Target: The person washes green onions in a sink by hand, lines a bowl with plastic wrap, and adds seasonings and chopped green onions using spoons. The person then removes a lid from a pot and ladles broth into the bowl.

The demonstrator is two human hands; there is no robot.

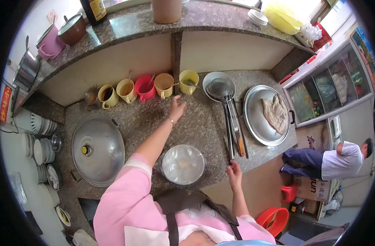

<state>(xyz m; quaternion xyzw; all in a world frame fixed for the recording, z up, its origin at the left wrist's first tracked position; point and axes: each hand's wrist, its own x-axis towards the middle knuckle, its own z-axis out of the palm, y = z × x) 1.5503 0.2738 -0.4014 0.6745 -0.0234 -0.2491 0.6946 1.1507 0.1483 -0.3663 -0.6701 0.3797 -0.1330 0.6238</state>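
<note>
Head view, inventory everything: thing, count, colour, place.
Mugs: six; four yellow, one red along the counter, one pink on the shelf
Pots: three; two brown, one silver, shelf
Lids: two, silver, counter left and right
Cloth: one, beige, on right lid
Covered container: one, whitish, counter front
Strainer: one, dark, over bowl
Bowl: one, white, counter back
Bottle: one, dark, shelf left
Bag: one, yellow, shelf right
Plates: several, white, far left
Cabinet: one, white, right
Basin: one, red, lower right
Person: one, white top, right
Left hand: one, bare, near mugs
Right hand: one, bare, near counter edge
</note>
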